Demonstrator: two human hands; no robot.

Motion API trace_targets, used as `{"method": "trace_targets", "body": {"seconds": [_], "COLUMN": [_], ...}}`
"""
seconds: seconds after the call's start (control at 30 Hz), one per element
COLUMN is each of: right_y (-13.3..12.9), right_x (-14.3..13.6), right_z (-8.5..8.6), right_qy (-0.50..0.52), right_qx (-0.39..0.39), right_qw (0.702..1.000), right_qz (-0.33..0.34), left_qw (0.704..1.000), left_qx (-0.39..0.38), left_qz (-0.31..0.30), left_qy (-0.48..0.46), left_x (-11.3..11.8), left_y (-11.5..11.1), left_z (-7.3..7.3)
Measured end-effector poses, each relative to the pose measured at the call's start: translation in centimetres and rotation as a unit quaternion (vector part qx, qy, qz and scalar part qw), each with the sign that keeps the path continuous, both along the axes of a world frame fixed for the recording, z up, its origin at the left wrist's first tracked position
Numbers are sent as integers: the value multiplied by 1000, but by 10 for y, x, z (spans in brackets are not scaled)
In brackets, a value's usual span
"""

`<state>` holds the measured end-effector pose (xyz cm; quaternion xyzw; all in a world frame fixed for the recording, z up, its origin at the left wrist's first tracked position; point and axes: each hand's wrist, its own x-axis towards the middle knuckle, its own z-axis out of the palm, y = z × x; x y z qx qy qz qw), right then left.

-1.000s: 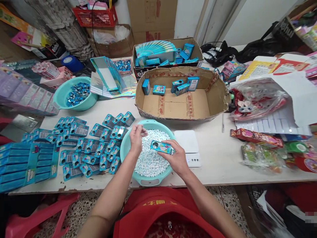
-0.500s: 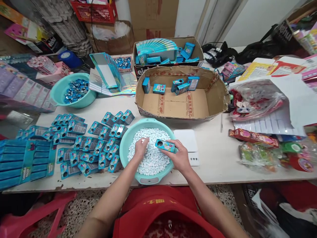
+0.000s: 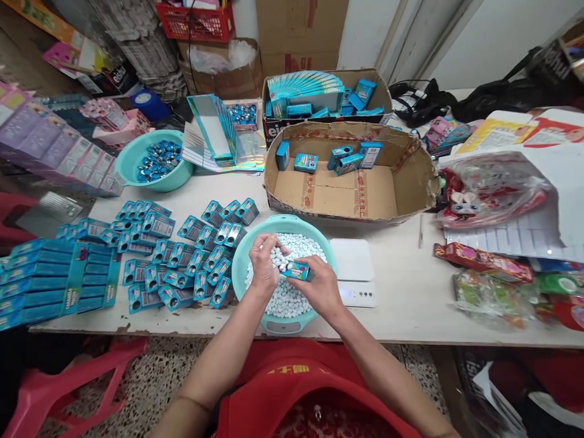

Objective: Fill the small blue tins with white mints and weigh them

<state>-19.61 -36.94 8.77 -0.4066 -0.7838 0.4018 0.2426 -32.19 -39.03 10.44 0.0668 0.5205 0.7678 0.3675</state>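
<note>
A turquoise basin (image 3: pixel 330 243) full of white pellets (image 3: pixel 296 304) stands at the table's front edge. Over it my right hand (image 3: pixel 319 285) grips a small blue box (image 3: pixel 298 270), its holed end turned toward the left hand. My left hand (image 3: pixel 266 261) is curled round some white pellets, which spill at the box's opening; the hole itself is hidden by them. Left of the basin, many blue boxes (image 3: pixel 196 261) lie in loose rows with round holes facing up. A white scale (image 3: pixel 352 260) sits just right of the basin.
Behind the basin is a cardboard carton (image 3: pixel 328 188) holding several blue boxes. Farther back stands another carton (image 3: pixel 387 103) with flat and folded boxes. A second turquoise basin (image 3: pixel 177 182) holds blue and silver pieces. Wrapped toys (image 3: pixel 468 207) and a red box (image 3: pixel 483 261) lie at right.
My left hand has risen from the pellets to the box's opening with pellets in its fingers. The blue box has tilted and shifted slightly toward it. The whole view has swung a little left.
</note>
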Motion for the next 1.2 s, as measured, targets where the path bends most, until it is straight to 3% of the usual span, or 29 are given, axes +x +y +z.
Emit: {"method": "trace_targets", "body": {"seconds": [0.5,0.8,0.97,1.07,1.2], "right_y": [6,6,8,10,17], "right_x": [6,7,9,10,13], "right_z": [-5,3,-1,-2,-3], "right_qy": [51,123,115,93,57], "right_qx": [-48,-78,-72,-57,-42], "right_qw": [997,988,990,994,997], "right_qz": [-19,-44,-37,-29,-19], "left_qw": [999,999,999,992,957], "left_qx": [-21,12,-15,-54,-108], "left_qz": [-26,-8,-13,-76,-206], "left_qy": [18,48,29,82,172], "left_x": [13,14,11,15,23], "left_y": [13,14,18,18,16], "left_z": [-1,14,7,3,0]}}
